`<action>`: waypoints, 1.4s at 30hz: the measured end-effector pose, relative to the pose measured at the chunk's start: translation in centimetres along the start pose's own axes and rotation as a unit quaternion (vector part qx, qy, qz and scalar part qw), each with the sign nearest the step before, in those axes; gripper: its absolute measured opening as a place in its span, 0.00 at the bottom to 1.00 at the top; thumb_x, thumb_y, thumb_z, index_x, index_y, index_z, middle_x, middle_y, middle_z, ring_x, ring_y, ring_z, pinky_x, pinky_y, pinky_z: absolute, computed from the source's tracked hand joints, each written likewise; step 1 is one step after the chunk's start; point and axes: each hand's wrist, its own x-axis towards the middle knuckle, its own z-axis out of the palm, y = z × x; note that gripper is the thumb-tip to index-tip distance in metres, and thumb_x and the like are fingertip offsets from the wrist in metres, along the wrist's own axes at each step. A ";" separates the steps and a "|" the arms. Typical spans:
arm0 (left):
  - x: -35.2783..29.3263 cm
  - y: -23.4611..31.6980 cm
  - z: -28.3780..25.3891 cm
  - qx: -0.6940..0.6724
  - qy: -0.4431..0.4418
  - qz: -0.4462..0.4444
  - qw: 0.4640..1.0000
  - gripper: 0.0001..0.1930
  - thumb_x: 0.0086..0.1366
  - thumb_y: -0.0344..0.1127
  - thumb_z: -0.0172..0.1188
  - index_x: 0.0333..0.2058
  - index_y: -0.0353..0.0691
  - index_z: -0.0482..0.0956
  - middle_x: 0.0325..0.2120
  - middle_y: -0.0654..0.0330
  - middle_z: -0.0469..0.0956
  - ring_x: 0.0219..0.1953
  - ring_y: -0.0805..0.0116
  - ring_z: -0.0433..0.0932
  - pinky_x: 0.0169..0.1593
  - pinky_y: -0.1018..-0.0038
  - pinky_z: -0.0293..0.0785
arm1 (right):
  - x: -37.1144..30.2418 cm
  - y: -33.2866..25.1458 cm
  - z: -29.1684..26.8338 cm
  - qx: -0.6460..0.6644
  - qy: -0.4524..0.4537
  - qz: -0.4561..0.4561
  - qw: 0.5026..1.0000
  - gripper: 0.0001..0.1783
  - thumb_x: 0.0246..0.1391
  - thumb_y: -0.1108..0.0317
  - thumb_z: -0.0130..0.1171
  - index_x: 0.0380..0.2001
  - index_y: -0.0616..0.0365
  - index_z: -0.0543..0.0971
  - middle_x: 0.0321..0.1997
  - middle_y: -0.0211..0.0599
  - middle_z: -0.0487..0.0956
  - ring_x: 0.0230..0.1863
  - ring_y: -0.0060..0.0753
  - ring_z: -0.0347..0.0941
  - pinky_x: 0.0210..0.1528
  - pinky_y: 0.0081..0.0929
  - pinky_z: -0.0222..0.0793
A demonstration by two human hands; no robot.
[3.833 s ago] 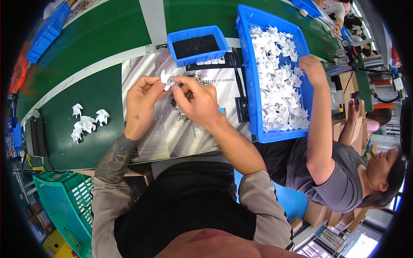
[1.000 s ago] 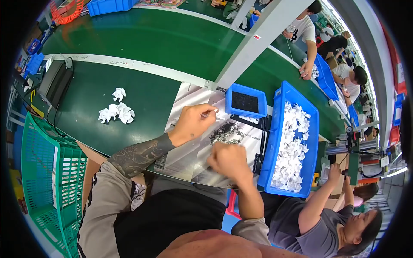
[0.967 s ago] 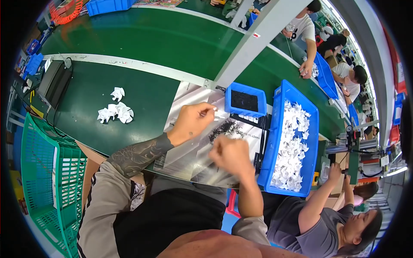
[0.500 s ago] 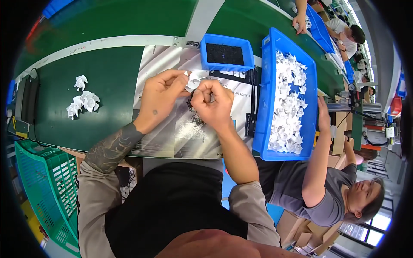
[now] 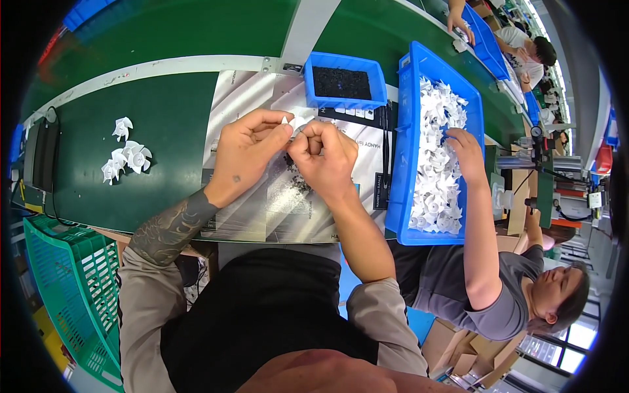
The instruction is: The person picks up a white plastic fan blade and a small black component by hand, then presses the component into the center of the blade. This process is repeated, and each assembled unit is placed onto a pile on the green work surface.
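Note:
In front of me, a small white fan blade (image 5: 298, 123) is pinched between the thumb and fingers of my left hand (image 5: 244, 149). My right hand (image 5: 325, 156) is closed against the same blade, fingertips at its near right side. Whether a small part is also between those right fingertips is hidden. Small black pieces (image 5: 299, 180) lie scattered below my hands on a silvery printed sheet (image 5: 246, 209). Beyond my right hand stands a blue box (image 5: 347, 103) of tiny black parts (image 5: 342, 84). Several white fan blades (image 5: 137, 157) rest on the green tabletop to the left.
On the right, a large blue bin (image 5: 406, 141) holds many white fan blades (image 5: 434, 190); a co-worker's hand (image 5: 466, 154) reaches into it. A green crate (image 5: 69, 281) stands at lower left. A white metal frame (image 5: 308, 29) crosses the far side.
The fan blade has tilted in my fingers, and my right fingertips have closed in over it. The co-worker's hand has moved from outside the large bin to over its fan blades.

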 end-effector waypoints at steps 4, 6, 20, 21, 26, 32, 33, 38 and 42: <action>0.1 0.1 0.1 0.002 0.001 0.006 1.000 0.12 0.64 0.27 0.56 0.45 0.29 0.75 0.36 0.56 0.79 0.37 0.74 0.78 0.42 0.78 0.78 | 0.1 0.0 0.1 -0.021 0.010 -0.010 1.000 0.10 0.39 0.82 0.61 0.21 0.58 0.71 0.10 0.22 0.64 0.11 0.11 0.56 0.14 0.15 0.55; 0.2 0.1 0.1 -0.020 0.008 0.011 1.000 0.11 0.64 0.27 0.57 0.44 0.28 0.75 0.35 0.55 0.80 0.37 0.75 0.79 0.41 0.79 0.77 | -0.3 -0.2 0.3 -0.031 0.004 0.023 0.999 0.10 0.39 0.83 0.61 0.23 0.58 0.71 0.14 0.25 0.67 0.13 0.12 0.59 0.16 0.15 0.58; 0.6 0.8 -0.5 -0.102 -0.029 -0.047 0.993 0.11 0.65 0.29 0.55 0.44 0.29 0.75 0.36 0.53 0.79 0.37 0.71 0.80 0.39 0.75 0.80 | 0.3 -0.1 -0.6 0.443 -0.090 0.385 0.805 0.16 0.51 0.79 0.57 0.45 0.64 0.72 0.36 0.31 0.74 0.31 0.21 0.73 0.33 0.17 0.72; 0.6 0.9 -0.5 -0.097 -0.031 -0.046 0.994 0.11 0.65 0.29 0.55 0.44 0.29 0.74 0.36 0.53 0.79 0.37 0.71 0.79 0.39 0.75 0.81 | 0.4 -0.1 -0.7 0.447 -0.093 0.382 0.803 0.17 0.51 0.79 0.57 0.46 0.65 0.72 0.37 0.32 0.74 0.32 0.21 0.73 0.34 0.17 0.72; 0.2 0.4 0.1 -0.051 -0.011 -0.009 0.999 0.12 0.66 0.30 0.55 0.44 0.29 0.74 0.37 0.54 0.79 0.39 0.72 0.79 0.39 0.75 0.81 | 0.5 0.1 -1.3 0.286 -0.139 0.298 0.900 0.18 0.52 0.79 0.58 0.47 0.65 0.71 0.41 0.35 0.72 0.33 0.21 0.75 0.34 0.16 0.73; 0.5 0.9 0.0 -0.050 0.014 -0.055 0.997 0.12 0.66 0.31 0.54 0.44 0.29 0.74 0.37 0.56 0.78 0.38 0.73 0.78 0.39 0.75 0.81 | 0.4 -0.4 -0.9 0.248 -0.119 0.327 0.904 0.20 0.50 0.78 0.60 0.48 0.65 0.71 0.39 0.35 0.72 0.33 0.18 0.75 0.33 0.15 0.72; 0.6 0.7 0.0 -0.063 0.014 -0.062 0.996 0.12 0.66 0.32 0.54 0.44 0.29 0.74 0.37 0.57 0.78 0.37 0.74 0.78 0.40 0.75 0.81 | 0.4 -0.7 -1.1 0.231 -0.108 0.326 0.910 0.21 0.49 0.78 0.60 0.48 0.65 0.71 0.39 0.35 0.72 0.31 0.18 0.75 0.32 0.14 0.72; 0.5 0.6 -0.2 -0.087 0.024 -0.069 0.994 0.12 0.66 0.31 0.53 0.44 0.30 0.74 0.37 0.57 0.78 0.37 0.74 0.78 0.40 0.75 0.80 | 0.1 -1.2 -0.7 0.126 -0.037 0.242 0.961 0.19 0.46 0.80 0.62 0.43 0.64 0.74 0.37 0.37 0.73 0.27 0.19 0.75 0.28 0.15 0.72; 0.6 0.4 0.1 -0.068 0.038 -0.040 0.996 0.11 0.66 0.30 0.54 0.44 0.30 0.74 0.37 0.57 0.78 0.38 0.74 0.78 0.40 0.75 0.80 | 0.0 -0.9 -0.4 0.058 -0.016 0.127 0.990 0.12 0.45 0.81 0.63 0.35 0.64 0.76 0.32 0.36 0.75 0.24 0.21 0.76 0.25 0.16 0.72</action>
